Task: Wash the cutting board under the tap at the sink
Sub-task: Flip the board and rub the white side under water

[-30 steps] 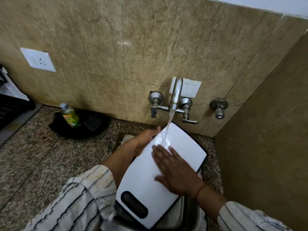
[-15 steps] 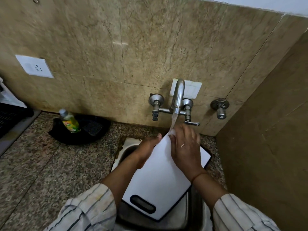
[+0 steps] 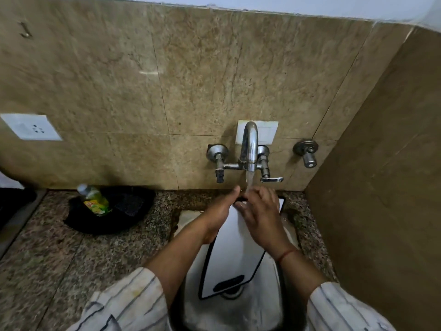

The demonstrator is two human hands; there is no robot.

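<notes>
The cutting board [image 3: 235, 256] stands long-ways in the sink [image 3: 274, 311], lower middle. The left hand [image 3: 220, 212] grips its top-left edge; the right hand [image 3: 259, 212] lies open, probably flat, under the tap [image 3: 249, 144].

tap [image 3: 249, 144]: shiny metal | cutting board [image 3: 235, 254]: smooth white plastic | counter [image 3: 71, 254]: speckled granite | wall [image 3: 214, 80]: glossy tile

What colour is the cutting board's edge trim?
Black trim around a white cutting board, clearest in the head view.

Cutting board [image 3: 235, 249] top hidden by hands, bottle [image 3: 94, 199] blurred
</notes>
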